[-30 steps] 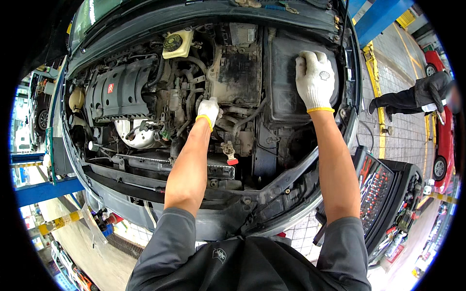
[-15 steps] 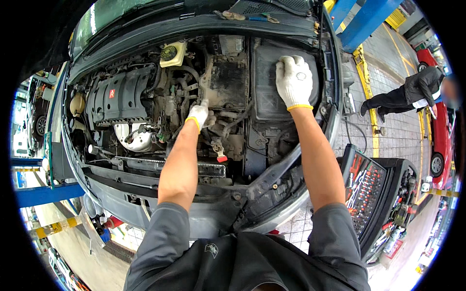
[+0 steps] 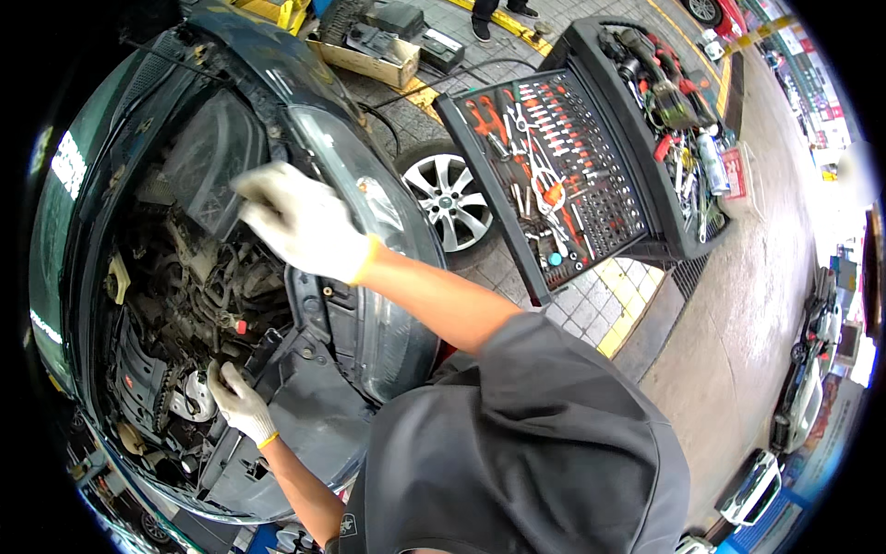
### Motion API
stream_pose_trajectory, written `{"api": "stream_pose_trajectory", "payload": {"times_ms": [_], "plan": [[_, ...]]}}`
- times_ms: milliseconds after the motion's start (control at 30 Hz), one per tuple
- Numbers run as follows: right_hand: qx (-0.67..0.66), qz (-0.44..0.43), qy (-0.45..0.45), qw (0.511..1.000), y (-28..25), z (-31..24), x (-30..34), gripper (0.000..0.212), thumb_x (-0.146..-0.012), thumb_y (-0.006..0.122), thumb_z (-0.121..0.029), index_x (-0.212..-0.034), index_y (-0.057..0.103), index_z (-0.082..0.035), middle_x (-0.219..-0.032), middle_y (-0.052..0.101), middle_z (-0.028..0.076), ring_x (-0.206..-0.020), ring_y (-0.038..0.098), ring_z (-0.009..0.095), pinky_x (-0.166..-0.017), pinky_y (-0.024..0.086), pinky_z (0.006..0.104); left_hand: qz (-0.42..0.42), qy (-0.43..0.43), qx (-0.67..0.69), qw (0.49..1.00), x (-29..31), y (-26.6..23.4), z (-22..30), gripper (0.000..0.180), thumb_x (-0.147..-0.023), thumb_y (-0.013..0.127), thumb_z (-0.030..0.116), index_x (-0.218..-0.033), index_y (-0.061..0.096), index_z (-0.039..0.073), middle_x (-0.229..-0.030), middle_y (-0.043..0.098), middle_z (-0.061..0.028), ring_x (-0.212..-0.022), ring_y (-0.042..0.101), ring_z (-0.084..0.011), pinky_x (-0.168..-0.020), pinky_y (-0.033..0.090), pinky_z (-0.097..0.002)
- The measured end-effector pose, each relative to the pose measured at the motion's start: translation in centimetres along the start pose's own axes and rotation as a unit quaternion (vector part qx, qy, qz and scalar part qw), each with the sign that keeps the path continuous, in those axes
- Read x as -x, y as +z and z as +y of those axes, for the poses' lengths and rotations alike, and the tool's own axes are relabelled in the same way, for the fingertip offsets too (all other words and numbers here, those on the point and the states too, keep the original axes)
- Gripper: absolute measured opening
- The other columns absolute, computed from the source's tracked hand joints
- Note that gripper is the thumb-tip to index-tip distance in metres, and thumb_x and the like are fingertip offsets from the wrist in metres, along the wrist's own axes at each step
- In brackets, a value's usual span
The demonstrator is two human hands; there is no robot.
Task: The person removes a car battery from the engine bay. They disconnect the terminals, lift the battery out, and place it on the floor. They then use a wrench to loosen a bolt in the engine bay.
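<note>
My left hand (image 3: 240, 403), in a white knit glove with a yellow cuff, is over the front edge of the engine bay. Its fingers are apart and appear to hold nothing. The engine (image 3: 138, 369) with its black cover lies beside it. My right hand (image 3: 300, 222), gloved alike, is raised above the bay's side near the headlight (image 3: 378, 203). Motion smears its fingers, so their closure and any small thing in them are hidden. Just past it is a flat black box-like cover (image 3: 217, 152). A red-capped connector (image 3: 241, 327) sits between the hands.
To the right stands a black tool cabinet (image 3: 591, 111), its drawer (image 3: 540, 286) pulled out with sockets, ratchets and pliers. Loose tools and a spray can (image 3: 711, 162) crowd its top. Behind are a wheel (image 3: 448, 203), a cardboard box (image 3: 369, 65) with batteries and a person's legs (image 3: 484, 14).
My view has swung right toward the tool cabinet. My right hand has lifted off the black cover and moved toward the headlight. My left hand has left the engine bay's middle for its front edge.
</note>
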State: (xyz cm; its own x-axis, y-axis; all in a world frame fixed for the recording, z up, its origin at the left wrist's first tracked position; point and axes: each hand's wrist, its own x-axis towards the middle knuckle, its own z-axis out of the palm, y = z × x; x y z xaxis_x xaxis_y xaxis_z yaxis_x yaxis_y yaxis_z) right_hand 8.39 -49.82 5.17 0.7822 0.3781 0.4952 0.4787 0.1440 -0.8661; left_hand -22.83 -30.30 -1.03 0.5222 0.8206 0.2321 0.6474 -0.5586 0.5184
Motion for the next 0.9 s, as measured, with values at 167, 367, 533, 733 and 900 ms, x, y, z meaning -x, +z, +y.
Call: {"api": "stream_pose_trajectory", "payload": {"times_ms": [167,367,533,733,900], "plan": [[0.312,0.135,0.067,0.938,-16.8,4.2,13.5,0.026,-0.097,0.075,-0.007,-0.123,0.073,-0.005,-0.111,0.074,0.016,-0.098,0.074,0.034,-0.09,0.062,0.0419,-0.012,0.058,-0.059,0.996,0.9,1.5,4.1,0.044,-0.112,0.06,0.033,-0.133,0.069,-0.004,-0.128,0.075,-0.0239,-0.117,0.071,-0.0389,-0.103,0.054,-0.0433],[0.598,0.104,0.264,0.75,-33.3,9.8,24.7,0.043,-0.094,0.074,-0.023,-0.136,0.067,-0.015,-0.11,0.069,0.018,-0.097,0.069,0.038,-0.085,0.057,0.0508,-0.03,0.04,-0.042,0.998,0.6,2.1,2.4,0.046,-0.113,0.057,0.037,-0.132,0.071,-0.003,-0.128,0.075,-0.0231,-0.117,0.071,-0.0396,-0.102,0.054,-0.045],[0.603,0.01,0.297,0.74,-35.5,13.4,26.9,0.035,-0.095,0.074,-0.025,-0.129,0.07,-0.019,-0.112,0.066,0.017,-0.103,0.068,0.038,-0.087,0.056,0.0524,-0.054,0.025,-0.06,0.996,1.2,1.5,3.0,0.045,-0.112,0.056,0.038,-0.131,0.072,0.0,-0.125,0.077,-0.0221,-0.114,0.072,-0.0416,-0.1,0.054,-0.0455],[0.552,0.055,0.245,0.795,-37.3,11.0,26.4,0.023,-0.102,0.064,-0.022,-0.123,0.064,-0.011,-0.111,0.065,0.025,-0.101,0.069,0.047,-0.086,0.056,0.0579,-0.002,0.084,-0.003,0.996,0.5,1.2,1.4,0.041,-0.112,0.057,0.033,-0.131,0.071,-0.001,-0.124,0.077,-0.0215,-0.112,0.073,-0.0394,-0.1,0.055,-0.0445],[-0.005,0.141,0.319,0.937,-34.3,-4.3,27.0,0.029,-0.104,0.064,-0.012,-0.133,0.061,-0.007,-0.105,0.064,0.008,-0.09,0.069,0.022,-0.08,0.059,0.0395,0.014,0.094,0.206,0.974,9.1,-0.3,13.2,0.037,-0.111,0.061,0.03,-0.134,0.072,0.003,-0.131,0.075,-0.0151,-0.117,0.072,-0.0297,-0.104,0.056,-0.0414]]}}
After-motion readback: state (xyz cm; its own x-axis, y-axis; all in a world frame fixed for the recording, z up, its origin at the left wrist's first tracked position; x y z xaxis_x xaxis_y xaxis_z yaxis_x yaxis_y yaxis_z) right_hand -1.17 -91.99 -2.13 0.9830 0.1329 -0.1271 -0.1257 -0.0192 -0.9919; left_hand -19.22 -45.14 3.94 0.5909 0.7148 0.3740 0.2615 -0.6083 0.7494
